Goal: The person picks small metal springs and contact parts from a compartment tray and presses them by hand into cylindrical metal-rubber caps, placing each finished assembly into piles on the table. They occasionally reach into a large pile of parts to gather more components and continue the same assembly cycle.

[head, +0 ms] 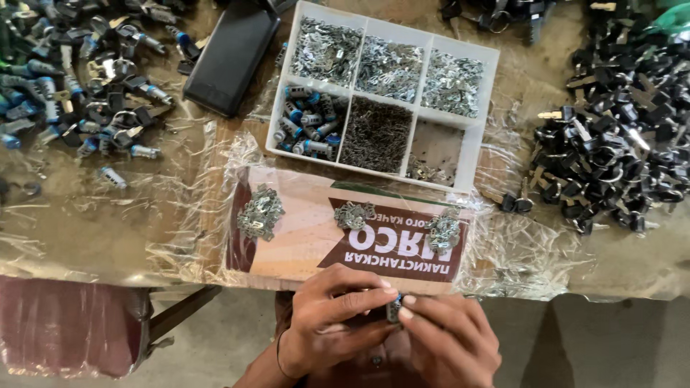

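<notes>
My left hand (327, 316) and my right hand (449, 341) meet at the table's near edge, fingers pinched together on a small metal lock cylinder (392, 309) with a hint of blue. Most of the cylinder is hidden by my fingertips. Just beyond my hands lies a cardboard sheet (302, 244) under plastic film, bearing three small heaps of metal plates (260, 213), (353, 214), (443, 231). Behind it stands a white compartment tray (489, 72) holding shiny plates, blue-tipped cylinders (307, 122) and dark springs (375, 135).
A pile of black-headed keys (618, 136) covers the right side. Loose blue-tipped cylinders and keys (79, 79) spread over the far left. A black case (230, 57) lies left of the tray. Crinkled plastic film (108, 230) covers the table.
</notes>
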Action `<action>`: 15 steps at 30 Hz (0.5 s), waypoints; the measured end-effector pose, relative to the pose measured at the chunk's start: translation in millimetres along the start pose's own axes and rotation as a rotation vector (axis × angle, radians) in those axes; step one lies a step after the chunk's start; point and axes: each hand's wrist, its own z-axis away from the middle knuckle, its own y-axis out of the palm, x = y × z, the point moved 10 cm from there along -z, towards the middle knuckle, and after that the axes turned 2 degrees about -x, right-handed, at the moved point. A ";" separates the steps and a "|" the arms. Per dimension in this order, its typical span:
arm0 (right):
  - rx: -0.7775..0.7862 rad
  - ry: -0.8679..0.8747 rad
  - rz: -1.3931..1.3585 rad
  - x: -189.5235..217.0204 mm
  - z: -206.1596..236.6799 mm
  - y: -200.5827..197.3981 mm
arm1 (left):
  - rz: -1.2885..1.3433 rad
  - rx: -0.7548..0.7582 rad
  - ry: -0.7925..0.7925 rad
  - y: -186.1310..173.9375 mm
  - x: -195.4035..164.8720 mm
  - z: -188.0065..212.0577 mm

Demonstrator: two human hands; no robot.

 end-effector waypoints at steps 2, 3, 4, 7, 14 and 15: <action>0.035 -0.064 0.006 0.4 2.9 2.8 | -0.027 -0.006 0.013 0.1 -1.4 -0.9; 0.051 -0.096 0.012 -0.3 4.9 4.1 | -0.038 -0.006 0.022 0.5 -1.6 -1.7; 0.106 0.129 -0.204 -23.7 8.2 9.1 | -0.045 -0.017 0.020 0.2 -0.9 -2.0; 0.213 0.664 -0.707 -67.2 36.7 32.1 | -0.039 -0.042 0.050 2.8 -0.6 -3.1; 0.313 0.902 -0.964 -67.9 50.2 70.7 | 0.317 -0.083 -0.009 -4.9 17.9 0.4; 0.342 0.919 -0.991 -62.7 48.6 77.8 | 0.348 -0.092 -0.064 -10.9 24.0 3.4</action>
